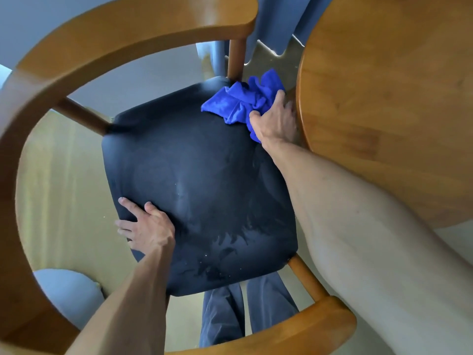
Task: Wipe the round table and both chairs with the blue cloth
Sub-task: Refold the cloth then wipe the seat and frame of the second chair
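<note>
A vivid royal blue is shown by the cloth (242,102), plain and without any print. The seat (199,185) of the chair is covered in black, dulled by faint greyish smears and pale wet streaks toward its near edge. The curved chair frame (76,60) is finished in warm honey-brown wood, and the same orange-brown tone, with a fine darker grain, is seen on the table (389,98). The floor (64,188) is coloured a pale yellowish tan. Muted grey-blue is shown by the curtains (276,24), and dark slate blue by the trousers (245,311).
</note>
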